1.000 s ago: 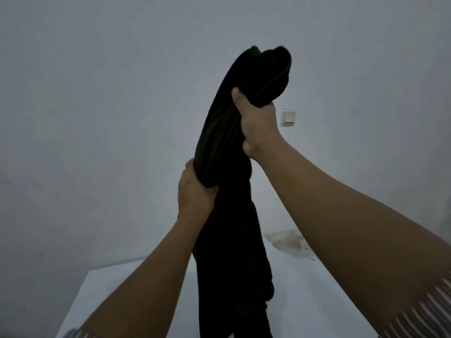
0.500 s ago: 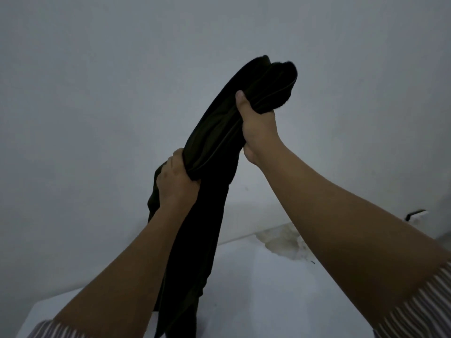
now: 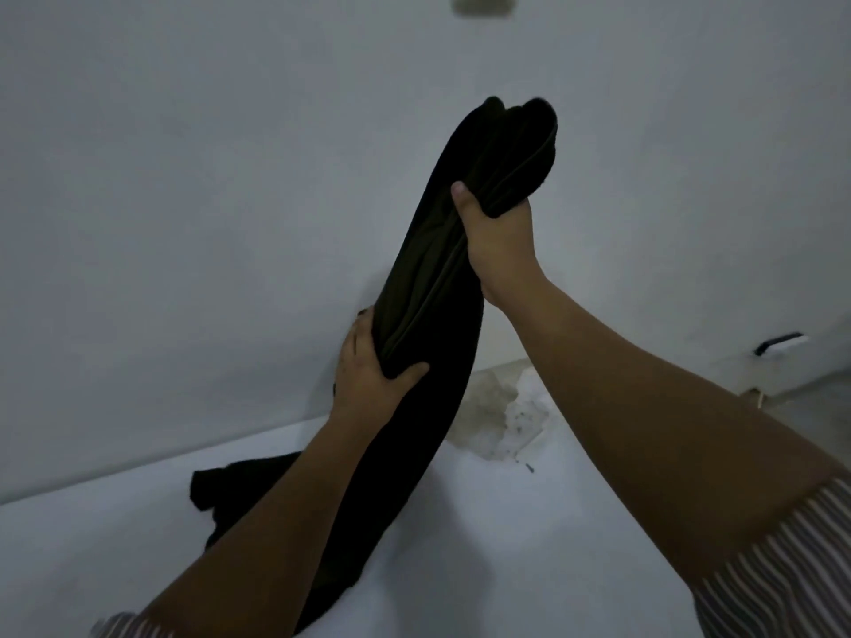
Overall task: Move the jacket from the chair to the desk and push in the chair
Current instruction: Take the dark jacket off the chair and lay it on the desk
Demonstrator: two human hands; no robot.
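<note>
A black jacket (image 3: pixel 442 278) hangs bunched in a long roll above the white desk (image 3: pixel 529 545). My right hand (image 3: pixel 499 241) grips it near its upper end. Lower down, my left hand (image 3: pixel 368 375) holds the roll from the left side. The jacket's lower part rests on the desk, and a loose piece of it lies spread to the left behind my left forearm. The chair is out of view.
A crumpled clear plastic wrapper (image 3: pixel 506 416) lies at the desk's back edge against the grey wall. A wall socket (image 3: pixel 481 2) sits at the top edge. A dark-handled white object (image 3: pixel 780 345) is at the right.
Both hands have lowered the jacket toward the desk. Its lower end now rests on the desk and spreads to the left. The view has tilted down, showing more of the desk.
</note>
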